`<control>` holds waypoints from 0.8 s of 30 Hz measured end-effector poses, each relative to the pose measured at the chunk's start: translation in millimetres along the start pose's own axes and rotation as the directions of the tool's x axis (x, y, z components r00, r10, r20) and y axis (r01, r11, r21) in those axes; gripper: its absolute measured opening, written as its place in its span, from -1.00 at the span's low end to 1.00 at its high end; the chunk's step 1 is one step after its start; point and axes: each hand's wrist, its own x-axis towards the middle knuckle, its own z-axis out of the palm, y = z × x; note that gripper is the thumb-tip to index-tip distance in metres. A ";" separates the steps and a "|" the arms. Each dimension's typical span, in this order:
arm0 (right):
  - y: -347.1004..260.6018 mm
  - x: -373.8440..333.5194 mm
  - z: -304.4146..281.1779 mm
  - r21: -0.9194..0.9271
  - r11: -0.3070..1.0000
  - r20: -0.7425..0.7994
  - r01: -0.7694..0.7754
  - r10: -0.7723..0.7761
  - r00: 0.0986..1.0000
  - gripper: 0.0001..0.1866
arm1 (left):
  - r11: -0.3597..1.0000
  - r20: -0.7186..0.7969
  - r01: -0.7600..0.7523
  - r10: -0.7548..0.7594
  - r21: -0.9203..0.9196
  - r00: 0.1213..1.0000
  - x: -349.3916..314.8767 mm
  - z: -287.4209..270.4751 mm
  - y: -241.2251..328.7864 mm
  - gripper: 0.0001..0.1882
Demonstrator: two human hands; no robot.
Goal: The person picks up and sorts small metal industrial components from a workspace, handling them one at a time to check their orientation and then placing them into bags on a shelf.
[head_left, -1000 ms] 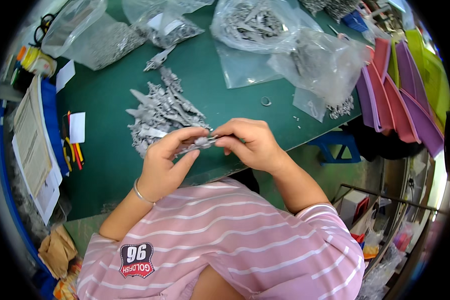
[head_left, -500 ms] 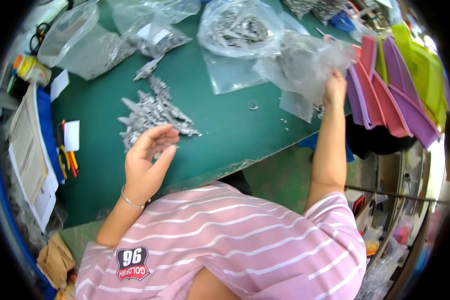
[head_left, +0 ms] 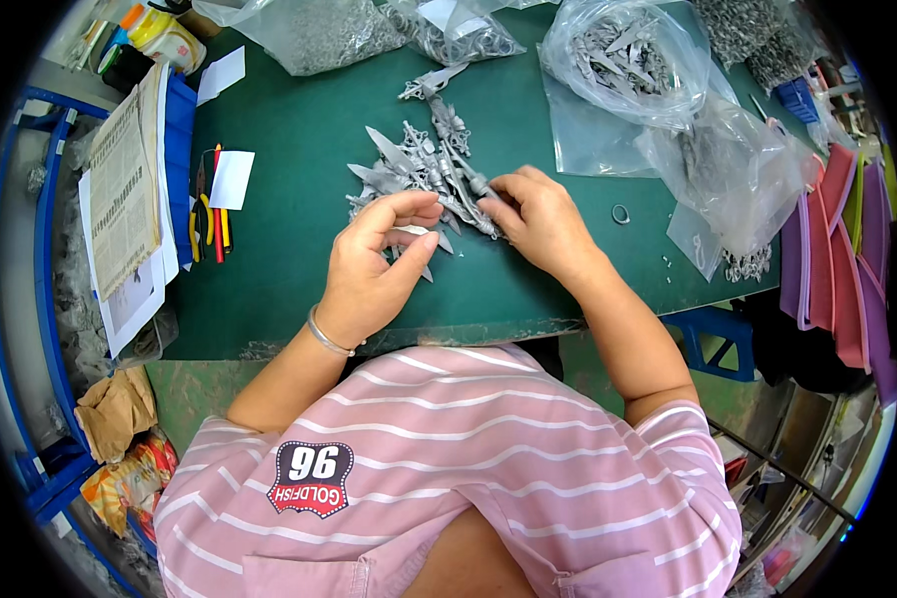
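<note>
On the green table (head_left: 299,299) lies a heap of grey metal-looking pieces (head_left: 409,164), several of them pointed like blades. My right hand (head_left: 543,224) is at the heap's right side, thumb and fingers closed around a slim grey piece (head_left: 476,182) that still lies against the others. At the near edge of the heap is my left hand (head_left: 374,264), its fingers loosely curved and the thumb apart from them. Blade-like tips show beside and below that thumb. The left palm is partly hidden, and I make out nothing gripped in it.
Clear bags (head_left: 314,40) of grey parts stand along the back; an open one (head_left: 623,60) holds blade-like pieces. A crumpled clear bag (head_left: 733,159) lies at right, near purple and red bins (head_left: 837,259). Pliers (head_left: 204,219), a white card (head_left: 231,179) and papers (head_left: 125,199) are at left.
My right hand has let go of the crumpled clear bag and come left to the heap, where it grips a grey piece. My left hand stays beside the heap, still curved. The view has shifted.
</note>
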 end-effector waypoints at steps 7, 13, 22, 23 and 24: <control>-14.4 0.7 -52.7 0.184 0.981 -0.038 -0.056 0.064 0.997 -0.82 | 0.921 -0.066 -0.199 0.234 0.335 0.970 6.4 -2.2 2.6 -0.71; -38.8 -3.2 -53.8 0.369 0.906 0.129 0.209 -0.272 0.953 -0.88 | 0.959 0.228 0.249 -0.214 -0.138 0.950 6.4 2.9 16.4 -0.72; -50.0 -27.9 7.6 0.861 0.488 0.116 -0.146 0.091 0.989 -0.76 | 0.813 -0.010 0.273 -0.324 -0.513 0.946 2.6 5.3 9.4 -0.81; -49.4 -28.7 7.9 0.852 0.501 0.118 -0.151 0.097 0.988 -0.78 | 0.816 -0.010 0.288 -0.338 -0.501 0.941 2.4 5.6 10.4 -0.81; -48.8 -28.6 7.3 0.843 0.515 0.119 -0.154 0.102 0.988 -0.81 | 0.819 -0.011 0.300 -0.350 -0.489 0.937 2.2 6.1 10.7 -0.81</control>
